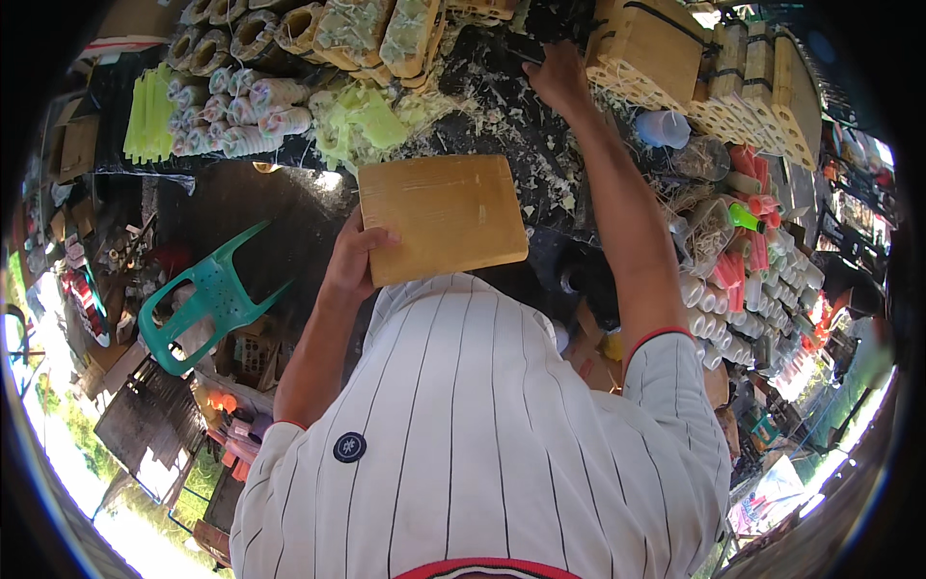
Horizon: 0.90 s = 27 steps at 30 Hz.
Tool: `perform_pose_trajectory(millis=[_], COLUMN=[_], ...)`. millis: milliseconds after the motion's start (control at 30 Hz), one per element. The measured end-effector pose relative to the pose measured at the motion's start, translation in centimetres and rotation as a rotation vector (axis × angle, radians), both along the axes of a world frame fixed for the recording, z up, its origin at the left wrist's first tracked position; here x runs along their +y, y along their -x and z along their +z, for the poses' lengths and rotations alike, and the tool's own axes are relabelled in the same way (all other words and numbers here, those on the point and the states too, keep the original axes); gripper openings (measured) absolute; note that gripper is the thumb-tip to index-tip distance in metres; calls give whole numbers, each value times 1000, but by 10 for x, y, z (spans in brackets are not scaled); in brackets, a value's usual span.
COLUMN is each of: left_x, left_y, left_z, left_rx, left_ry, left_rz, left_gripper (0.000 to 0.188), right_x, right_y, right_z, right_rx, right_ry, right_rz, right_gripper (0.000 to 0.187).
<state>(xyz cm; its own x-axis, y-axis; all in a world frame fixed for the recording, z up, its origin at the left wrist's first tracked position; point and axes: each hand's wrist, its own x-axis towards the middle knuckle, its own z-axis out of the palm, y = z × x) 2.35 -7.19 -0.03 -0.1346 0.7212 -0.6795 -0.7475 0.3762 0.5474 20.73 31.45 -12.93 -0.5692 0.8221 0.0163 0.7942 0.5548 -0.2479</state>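
My left hand (355,253) grips a flat tan rectangular board (444,217) by its left edge, thumb over the top face. It is held in front of my body, near the front of the dark worktable (502,145). At the far side of that table, my right hand (561,79) is stretched out with its fingers closed by a dark thin object (526,56), whose kind is too dark to make out. Crumpled pale green sheeting (371,121) and whitish scraps lie between the board and the stacks at the back.
Yellow-green sticks (148,116), wrapped white rolls (275,106) and hollow tubes (256,37) are piled at the back left. Tan blocks with holes (641,53) stand at the back right. Beside my right arm are a bluish cup (663,128) and stacked white tubes (709,323). A green plastic chair (217,294) stands left.
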Motion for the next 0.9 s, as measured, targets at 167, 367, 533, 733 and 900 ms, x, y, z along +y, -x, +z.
perform_pose_trajectory(millis=[167, 367, 533, 733, 900], left_x=[25, 96, 62, 70, 72], left_y=[16, 29, -51, -68, -71], left_z=[-24, -58, -59, -63, -65], left_rx=[-55, -229, -193, -255, -252], left_ry=[-16, -60, -74, 101, 105], left_rz=[-259, -359, -152, -77, -109], left_gripper=[75, 70, 64, 52, 48], right_x=[-105, -155, -202, -188, -180], right_y=[-51, -122, -123, -181, -203], right_z=[62, 66, 85, 44, 20], right_rx=[315, 758, 1025, 313, -124], right_ry=[1185, 1786, 1651, 901, 194], right_rz=[134, -94, -531, -589, -616], right_gripper=[70, 60, 51, 59, 84])
